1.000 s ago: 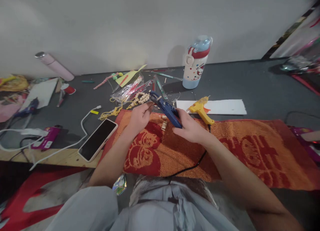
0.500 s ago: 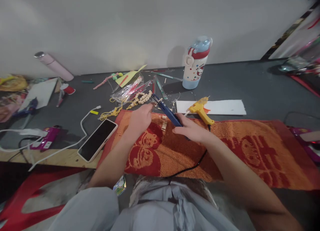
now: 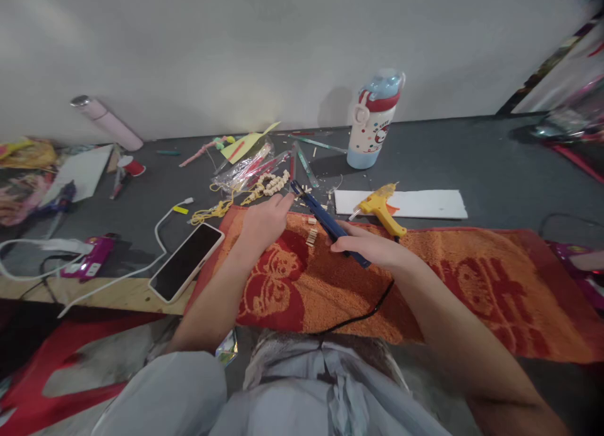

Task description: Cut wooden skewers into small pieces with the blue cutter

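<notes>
My right hand (image 3: 365, 244) is closed around a long dark-blue hand tool (image 3: 325, 219), which slants up and left over the towel; its exact kind is not clear. My left hand (image 3: 268, 219) has its fingers pressed together just left of the tool's far tip. Whatever it pinches is too small to make out. Several short pale wooden pieces (image 3: 311, 237) lie in a row on the orange towel (image 3: 340, 297) between my hands. Beyond the left hand lies a cluster of joined pale pieces (image 3: 274, 183) beside yellow string (image 3: 212, 211).
A yellow glue gun (image 3: 381, 208) rests on a white strip (image 3: 434, 203). Behind stands a cartoon bottle (image 3: 372, 124). Clear plastic packets (image 3: 248, 168) and scraps lie at the back. To the left are a phone (image 3: 186, 263), a white cable (image 3: 158, 238) and a purple power strip (image 3: 89, 258).
The blue tool has shifted slightly in my right hand, and its rear end now shows below the palm. My left fingers stay close to its tip. The whole view has moved slightly.
</notes>
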`<state>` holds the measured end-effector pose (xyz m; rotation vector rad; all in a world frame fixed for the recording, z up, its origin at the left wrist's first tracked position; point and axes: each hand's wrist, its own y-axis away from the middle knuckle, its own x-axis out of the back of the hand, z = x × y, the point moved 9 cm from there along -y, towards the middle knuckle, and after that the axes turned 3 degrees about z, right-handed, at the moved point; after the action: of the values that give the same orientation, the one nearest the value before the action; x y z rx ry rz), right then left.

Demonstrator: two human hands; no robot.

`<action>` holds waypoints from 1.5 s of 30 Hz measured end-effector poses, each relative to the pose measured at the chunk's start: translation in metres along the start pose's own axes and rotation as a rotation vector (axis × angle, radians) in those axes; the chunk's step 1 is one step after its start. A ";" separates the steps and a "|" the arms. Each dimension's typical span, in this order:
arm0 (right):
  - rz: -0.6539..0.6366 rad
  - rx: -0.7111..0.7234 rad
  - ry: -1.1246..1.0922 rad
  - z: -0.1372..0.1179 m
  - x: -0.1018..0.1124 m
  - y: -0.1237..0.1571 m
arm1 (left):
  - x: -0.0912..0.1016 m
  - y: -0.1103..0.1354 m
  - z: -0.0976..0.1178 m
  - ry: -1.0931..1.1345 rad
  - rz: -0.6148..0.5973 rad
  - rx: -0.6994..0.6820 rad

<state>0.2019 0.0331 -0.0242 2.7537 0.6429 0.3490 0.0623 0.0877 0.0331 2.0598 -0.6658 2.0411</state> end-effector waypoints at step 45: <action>0.216 0.340 0.586 -0.033 0.006 0.005 | -0.030 -0.014 -0.033 1.561 -0.024 0.165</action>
<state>0.1993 0.0394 0.0093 3.0534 0.5710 1.2297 0.0396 0.1195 0.0080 0.0461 -0.1168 2.7939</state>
